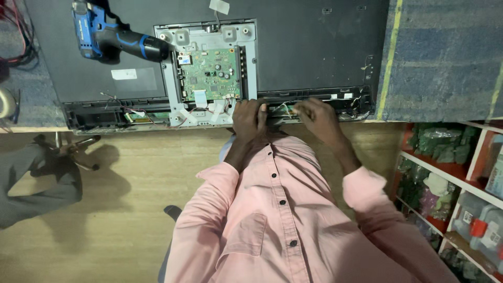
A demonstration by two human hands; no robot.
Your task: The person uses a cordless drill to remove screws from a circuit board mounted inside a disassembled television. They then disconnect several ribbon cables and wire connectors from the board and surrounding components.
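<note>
A large flat television [304, 52] lies face down with its dark back up. A grey metal plate [249, 57] on it carries a green circuit board [212, 73]. My left hand [249, 119] rests with its fingers curled over the television's open lower edge channel [346, 99], just below the plate. My right hand [317, 118] is a little to the right, its fingertips pinched on a small pale-green part [283, 109] in that channel. Both sleeves are pink. What lies under the fingers is hidden.
A blue and black power drill [107, 36] lies on the television's back at upper left. Loose wires [123, 107] show along the left of the channel. A blue cloth [445, 52] covers the table at right. Shelves [456, 178] hold bagged goods. Another person's grey trouser leg [31, 183] is at left.
</note>
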